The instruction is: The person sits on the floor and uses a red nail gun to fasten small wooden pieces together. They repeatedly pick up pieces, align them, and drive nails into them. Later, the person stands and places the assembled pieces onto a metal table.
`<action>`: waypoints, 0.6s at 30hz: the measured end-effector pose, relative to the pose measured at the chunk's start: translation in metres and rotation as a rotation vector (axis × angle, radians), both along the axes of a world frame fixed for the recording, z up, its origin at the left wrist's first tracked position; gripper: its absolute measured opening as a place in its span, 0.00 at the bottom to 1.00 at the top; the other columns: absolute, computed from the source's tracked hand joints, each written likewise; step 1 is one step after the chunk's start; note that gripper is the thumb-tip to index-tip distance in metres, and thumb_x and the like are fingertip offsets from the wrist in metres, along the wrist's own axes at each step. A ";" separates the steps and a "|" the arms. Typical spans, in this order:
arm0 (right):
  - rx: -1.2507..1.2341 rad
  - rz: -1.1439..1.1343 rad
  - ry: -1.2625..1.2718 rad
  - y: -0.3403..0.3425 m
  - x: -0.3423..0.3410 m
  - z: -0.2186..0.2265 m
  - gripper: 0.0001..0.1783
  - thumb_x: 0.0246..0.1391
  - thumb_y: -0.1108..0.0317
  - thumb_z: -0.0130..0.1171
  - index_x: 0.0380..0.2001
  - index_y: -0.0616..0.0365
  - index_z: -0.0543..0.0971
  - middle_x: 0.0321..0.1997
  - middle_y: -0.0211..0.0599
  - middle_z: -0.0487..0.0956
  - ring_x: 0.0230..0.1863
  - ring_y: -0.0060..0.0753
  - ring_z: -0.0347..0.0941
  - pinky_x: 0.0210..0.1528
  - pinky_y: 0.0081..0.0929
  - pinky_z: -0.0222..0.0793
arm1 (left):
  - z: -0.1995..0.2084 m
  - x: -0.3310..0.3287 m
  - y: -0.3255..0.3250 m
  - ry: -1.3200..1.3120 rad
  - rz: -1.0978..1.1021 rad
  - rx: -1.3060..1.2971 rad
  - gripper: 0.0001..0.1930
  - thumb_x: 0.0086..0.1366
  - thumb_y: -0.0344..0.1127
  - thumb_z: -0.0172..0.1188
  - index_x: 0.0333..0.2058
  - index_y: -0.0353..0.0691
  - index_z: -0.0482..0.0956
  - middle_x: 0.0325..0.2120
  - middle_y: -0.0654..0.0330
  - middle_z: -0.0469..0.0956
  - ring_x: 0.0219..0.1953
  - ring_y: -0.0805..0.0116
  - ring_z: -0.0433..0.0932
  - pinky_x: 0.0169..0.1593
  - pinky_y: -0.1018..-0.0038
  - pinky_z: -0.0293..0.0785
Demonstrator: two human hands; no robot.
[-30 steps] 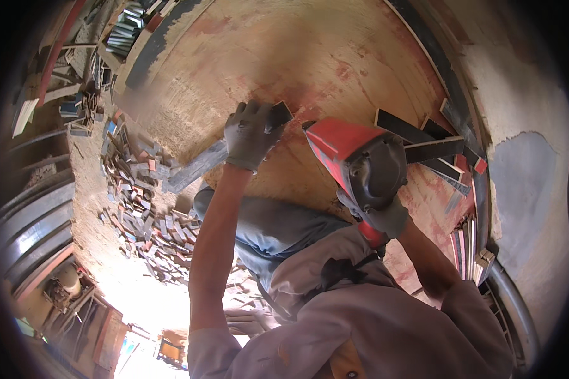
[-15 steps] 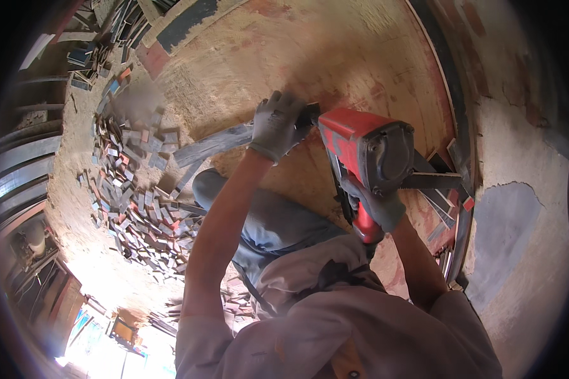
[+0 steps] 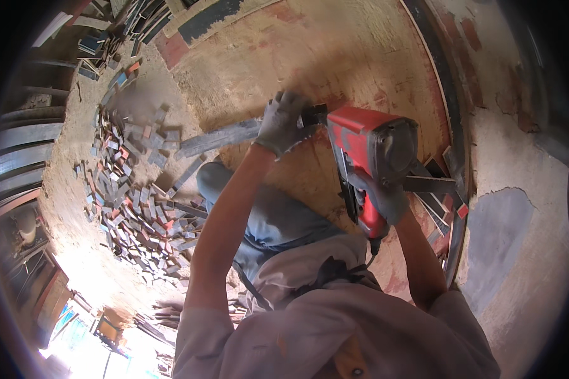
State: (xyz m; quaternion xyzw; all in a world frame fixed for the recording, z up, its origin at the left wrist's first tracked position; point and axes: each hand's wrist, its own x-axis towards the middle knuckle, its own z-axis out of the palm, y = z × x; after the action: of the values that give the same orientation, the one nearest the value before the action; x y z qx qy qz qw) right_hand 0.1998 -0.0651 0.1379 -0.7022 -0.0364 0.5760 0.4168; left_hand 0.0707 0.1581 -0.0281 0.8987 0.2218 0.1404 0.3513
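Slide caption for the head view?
Gloved left hand on a dark wooden strip, gloved right hand gripping a red nail gun, small wood offcuts strewn at left.

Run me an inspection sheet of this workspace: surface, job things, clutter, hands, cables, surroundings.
Surface: wooden board, worn, with reddish stains.
Job's things: dark strip lying on the board; red power tool at its right end, contact unclear.
Clutter: many small blocks scattered left; dark offcuts piled right.
Hands: both gloved; left hand on the strip, right hand gripping the tool's handle.
Cables: dark cord or hose below the handle, mostly hidden.
Surroundings: grey patch far right; glare lower left.
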 end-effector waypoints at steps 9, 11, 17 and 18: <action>0.085 -0.146 0.045 -0.044 -0.026 -0.011 0.12 0.69 0.59 0.67 0.36 0.54 0.81 0.23 0.26 0.74 0.22 0.22 0.71 0.27 0.25 0.68 | 0.017 -0.059 0.012 0.139 0.162 0.231 0.45 0.45 0.57 0.84 0.62 0.50 0.81 0.60 0.51 0.76 0.60 0.43 0.74 0.62 0.51 0.75; 0.136 -0.272 0.194 -0.093 -0.028 -0.045 0.14 0.65 0.57 0.70 0.43 0.54 0.82 0.28 0.29 0.78 0.28 0.28 0.75 0.32 0.30 0.72 | 0.039 -0.076 0.022 0.258 0.165 0.202 0.39 0.46 0.57 0.84 0.57 0.52 0.84 0.55 0.54 0.79 0.57 0.45 0.76 0.58 0.52 0.77; -0.023 0.473 -0.815 -0.154 -0.058 -0.015 0.41 0.53 0.48 0.76 0.65 0.54 0.76 0.46 0.50 0.88 0.43 0.50 0.86 0.48 0.42 0.81 | 0.034 -0.100 0.047 0.113 -0.042 0.265 0.22 0.50 0.44 0.83 0.41 0.44 0.83 0.35 0.52 0.81 0.42 0.44 0.79 0.46 0.52 0.78; -0.097 0.454 -0.795 -0.140 -0.062 0.023 0.47 0.51 0.46 0.77 0.69 0.55 0.72 0.49 0.53 0.87 0.47 0.56 0.86 0.50 0.46 0.81 | 0.042 -0.104 0.040 0.157 -0.050 0.319 0.22 0.49 0.42 0.83 0.36 0.41 0.81 0.33 0.51 0.80 0.40 0.44 0.78 0.44 0.51 0.78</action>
State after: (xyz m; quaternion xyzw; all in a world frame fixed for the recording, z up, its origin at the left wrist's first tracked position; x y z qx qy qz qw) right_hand 0.1380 -0.2049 0.1606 -0.8615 -0.3194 0.3398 0.2007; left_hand -0.0332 0.1984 0.0143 0.9565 0.2010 0.0947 0.1892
